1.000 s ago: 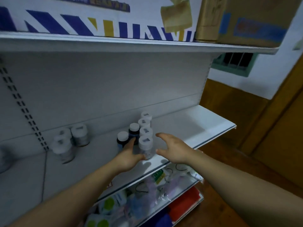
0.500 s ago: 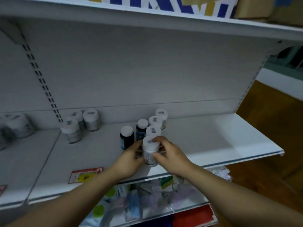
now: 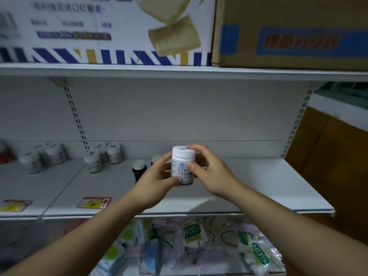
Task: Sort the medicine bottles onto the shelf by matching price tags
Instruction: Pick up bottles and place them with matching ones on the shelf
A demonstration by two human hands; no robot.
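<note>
The white shelf [image 3: 258, 186] runs across the whole view, and a second board above it carries a white printed carton [image 3: 99, 26] on the left and a brown cardboard box [image 3: 288, 32] on the right. Under the front edge of the shelf lie plastic packets [image 3: 199, 246] with green labels.

Both arms reach in from below to the middle of the shelf. The left hand [image 3: 155, 184] and the right hand [image 3: 211, 172] hold one white medicine bottle [image 3: 183, 166] between them. The bottle is upright and raised over the shelf, in front of the back wall. The left hand grips its lower left side, with the thumb on the bottom of the label. The right hand grips the right side, with the thumb on the label and the fingers curled round the edge of the cap.

Just behind the left hand, a dark bottle [image 3: 138, 170] with a white cap stands on the shelf. More to the left, near the back edge, stands a group of white bottles [image 3: 103, 156], and another group [image 3: 43, 156] stands beyond the shelf joint. A red and yellow price tag [image 3: 93, 202] lies at the front edge, and a second tag [image 3: 15, 205] is near the front left corner.
</note>
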